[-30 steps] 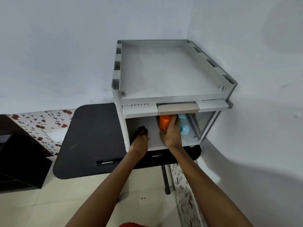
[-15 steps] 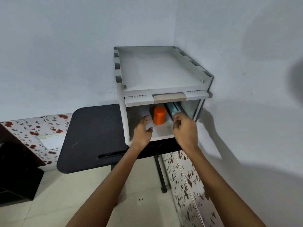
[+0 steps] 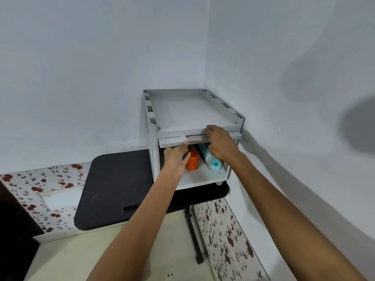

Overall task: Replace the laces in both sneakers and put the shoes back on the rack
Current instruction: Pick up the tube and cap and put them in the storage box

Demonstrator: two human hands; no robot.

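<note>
Cream floor tiles [image 3: 67,260] fill the nearest ground, and both bare forearms reach out over them. A floral strip [image 3: 223,236] runs along the foot of the right wall, and a dark piece of furniture [image 3: 12,220] stands at the left edge. Beyond the tiles a black table [image 3: 113,189] stands on a thin black leg [image 3: 193,236].

The rack [image 3: 190,110], a grey plastic unit with a tray-shaped top, sits on the table's far right end, pushed into the corner of the room. Its front compartment is open and its flap [image 3: 172,139] is lifted level under the top tray.

The left hand [image 3: 175,159] is at the mouth of the compartment with its thumb against the flap's lower edge. Its fingers are hidden behind the hand, close to an orange canister [image 3: 192,163], so I cannot tell whether they hold anything. The right hand [image 3: 220,144] grasps the flap at its beige handle [image 3: 195,138], fingers curled over the top and thumb below.

Inside, the orange canister stands upright on the compartment floor. Just to its right a pale blue bottle [image 3: 210,159] lies on its side, its teal end facing out. Pale grey-blue walls [image 3: 81,67] meet behind the rack.
</note>
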